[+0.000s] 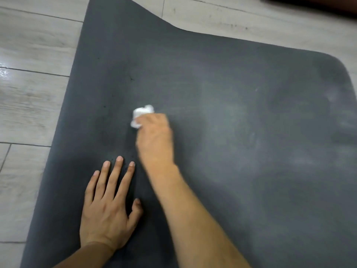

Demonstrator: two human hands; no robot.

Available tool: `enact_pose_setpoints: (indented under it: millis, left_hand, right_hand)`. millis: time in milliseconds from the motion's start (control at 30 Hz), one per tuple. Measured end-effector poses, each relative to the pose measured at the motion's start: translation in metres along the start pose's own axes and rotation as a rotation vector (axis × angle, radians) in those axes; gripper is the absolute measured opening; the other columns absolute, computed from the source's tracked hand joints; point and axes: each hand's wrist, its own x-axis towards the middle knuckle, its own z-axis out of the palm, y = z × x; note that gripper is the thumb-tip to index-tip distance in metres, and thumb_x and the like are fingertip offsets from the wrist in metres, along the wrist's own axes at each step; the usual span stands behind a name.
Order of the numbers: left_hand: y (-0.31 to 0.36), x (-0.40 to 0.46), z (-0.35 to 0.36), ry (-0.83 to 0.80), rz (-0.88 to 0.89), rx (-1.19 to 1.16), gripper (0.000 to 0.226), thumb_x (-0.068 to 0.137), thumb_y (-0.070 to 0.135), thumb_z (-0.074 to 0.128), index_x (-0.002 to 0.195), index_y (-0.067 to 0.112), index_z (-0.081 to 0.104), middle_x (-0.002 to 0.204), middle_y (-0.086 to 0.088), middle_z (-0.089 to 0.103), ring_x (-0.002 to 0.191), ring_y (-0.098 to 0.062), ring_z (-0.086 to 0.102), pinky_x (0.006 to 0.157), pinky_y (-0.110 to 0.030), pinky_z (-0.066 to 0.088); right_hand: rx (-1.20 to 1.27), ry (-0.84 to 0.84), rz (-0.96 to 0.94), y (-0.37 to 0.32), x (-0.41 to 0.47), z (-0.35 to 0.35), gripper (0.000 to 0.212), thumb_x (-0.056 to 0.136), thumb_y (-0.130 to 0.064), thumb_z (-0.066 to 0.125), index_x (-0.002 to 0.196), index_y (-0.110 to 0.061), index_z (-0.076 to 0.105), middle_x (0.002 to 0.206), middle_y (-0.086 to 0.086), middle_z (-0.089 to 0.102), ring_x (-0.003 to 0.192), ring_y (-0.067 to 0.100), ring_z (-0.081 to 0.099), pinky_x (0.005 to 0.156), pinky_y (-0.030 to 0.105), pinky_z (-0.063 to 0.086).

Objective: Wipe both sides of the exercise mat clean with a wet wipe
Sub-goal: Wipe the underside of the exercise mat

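A dark grey exercise mat (231,113) lies spread on a pale wood-plank floor (29,93). The left hand (108,207) rests flat on it, fingers straight and spread — likely to stop it sliding. The right hand (154,138), blurred, has its fingers clamped on a bunched white wet wipe (140,115) pressed to the mat's middle.

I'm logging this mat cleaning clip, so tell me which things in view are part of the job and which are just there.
Part of the job:
exercise mat
wet wipe, held by the right hand
left hand, flat on the mat

Just there:
wood-look floor
dark object, top right edge, unclear
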Motion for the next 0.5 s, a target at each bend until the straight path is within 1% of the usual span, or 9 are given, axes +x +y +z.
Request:
enact_pose_setpoints:
  millis: [67,100,167,267,333,367,400,433,500]
  left_hand:
    - [0.0,-0.001,-0.001,0.005,0.006,0.008,0.079,0.085,0.045,0.042,0.158,0.016,0.038,0.169,-0.01,0.026,0.155,-0.034,0.026,0.123,-0.057,0.024]
    - [0.0,0.0,-0.001,0.004,0.005,0.012,0.079,0.086,0.045,0.042,0.159,0.016,0.038,0.169,-0.01,0.026,0.155,-0.035,0.027,0.123,-0.057,0.024]
    - [0.001,0.0,-0.002,0.006,-0.001,0.018,0.078,0.087,0.045,0.041,0.159,0.017,0.036,0.169,-0.009,0.025,0.155,-0.035,0.027,0.124,-0.056,0.024]
    - [0.003,0.0,-0.002,0.011,-0.006,0.021,0.077,0.088,0.045,0.04,0.16,0.017,0.035,0.169,-0.009,0.025,0.155,-0.035,0.026,0.124,-0.055,0.023]
    - [0.003,0.0,-0.002,0.02,-0.007,0.026,0.077,0.088,0.044,0.039,0.16,0.017,0.035,0.169,-0.009,0.025,0.155,-0.035,0.026,0.124,-0.055,0.023]
    - [0.003,0.0,-0.002,0.02,-0.008,0.028,0.076,0.089,0.044,0.039,0.16,0.017,0.035,0.169,-0.009,0.025,0.155,-0.035,0.026,0.125,-0.055,0.023]
    - [0.004,-0.001,-0.003,0.019,-0.011,0.026,0.076,0.089,0.044,0.039,0.16,0.017,0.035,0.169,-0.009,0.026,0.155,-0.035,0.025,0.125,-0.055,0.022]
    - [0.004,-0.001,-0.003,0.02,-0.013,0.025,0.076,0.089,0.045,0.039,0.16,0.017,0.035,0.169,-0.009,0.026,0.156,-0.034,0.025,0.125,-0.055,0.022]
    - [0.003,0.0,-0.002,0.028,-0.009,0.031,0.077,0.089,0.045,0.039,0.16,0.018,0.034,0.169,-0.009,0.026,0.156,-0.034,0.025,0.125,-0.054,0.022]
  right_hand:
    - [0.018,-0.099,-0.168,-0.014,-0.009,0.003,0.029,0.079,-0.005,0.047,0.092,-0.008,0.073,0.094,0.007,0.069,0.088,0.027,0.055,0.083,0.032,0.047]
    - [0.017,-0.089,-0.203,0.002,-0.006,-0.006,0.026,0.079,-0.005,0.05,0.091,-0.008,0.073,0.093,0.007,0.07,0.085,0.028,0.056,0.081,0.033,0.047]
    - [-0.099,0.001,-0.178,0.051,0.001,-0.04,0.021,0.079,-0.007,0.052,0.087,-0.009,0.072,0.09,0.009,0.07,0.08,0.032,0.059,0.078,0.032,0.045]
    - [-0.307,0.164,0.074,0.133,0.005,-0.108,0.022,0.084,-0.014,0.052,0.086,-0.009,0.074,0.088,0.013,0.07,0.08,0.037,0.061,0.078,0.032,0.04]
    - [-0.386,0.189,0.335,0.159,0.004,-0.139,0.025,0.089,-0.02,0.052,0.091,-0.01,0.074,0.092,0.016,0.069,0.085,0.04,0.059,0.078,0.036,0.04]
    - [-0.39,0.209,0.411,0.16,0.005,-0.14,0.022,0.089,-0.017,0.054,0.091,-0.01,0.075,0.092,0.016,0.069,0.085,0.04,0.059,0.078,0.038,0.041]
    - [-0.37,0.23,0.417,0.152,0.006,-0.133,0.019,0.086,-0.011,0.055,0.087,-0.01,0.074,0.089,0.016,0.069,0.083,0.04,0.06,0.077,0.039,0.042]
    - [-0.331,0.241,0.345,0.137,0.006,-0.117,0.019,0.08,-0.006,0.055,0.082,-0.01,0.073,0.085,0.015,0.069,0.078,0.039,0.062,0.075,0.039,0.044]
    - [-0.212,0.202,0.106,0.084,0.0,-0.067,0.022,0.075,-0.006,0.049,0.079,-0.009,0.071,0.083,0.012,0.069,0.079,0.035,0.064,0.08,0.039,0.044]
